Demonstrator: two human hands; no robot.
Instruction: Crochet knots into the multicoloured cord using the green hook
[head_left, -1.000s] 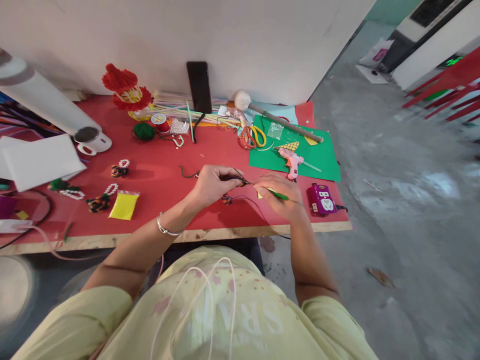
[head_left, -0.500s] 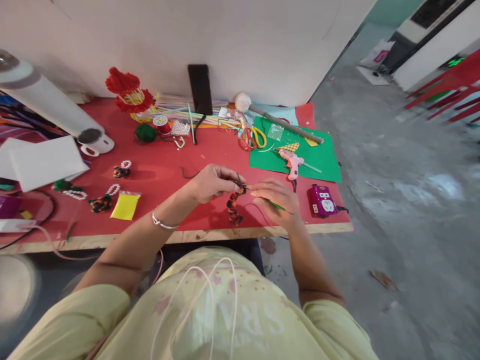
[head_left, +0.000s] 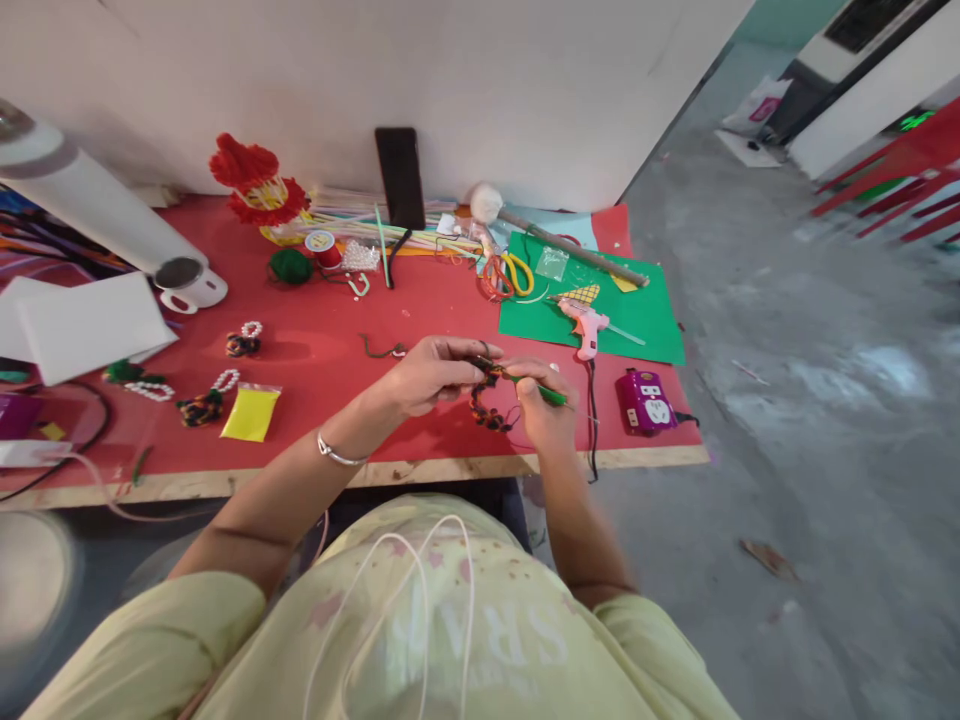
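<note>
My left hand [head_left: 431,376], with a silver bangle at the wrist, pinches the upper end of a curled strip of dark orange-and-black crocheted yarn [head_left: 486,405]. The strip hangs down over the red tabletop in a curve. In my right hand [head_left: 546,400] is a green-handled crochet hook [head_left: 551,394], its tip pointing left into the work between my hands. Where the tip meets the yarn is too small to make out. Dark yarn [head_left: 377,348] trails on the table left of my left hand.
A pink glue gun [head_left: 587,325] lies on green sheet [head_left: 652,330], its cord running down past my right hand to a purple power socket block [head_left: 645,402]'s side. Scissors [head_left: 517,273], a phone [head_left: 401,180], a mug [head_left: 191,284] and small beaded yarn pieces [head_left: 201,408] lie around.
My right hand has moved slightly left and turned, so the green hook handle shows more. The crocheted strip has swung right into a curve, and my left hand shifted slightly right.
</note>
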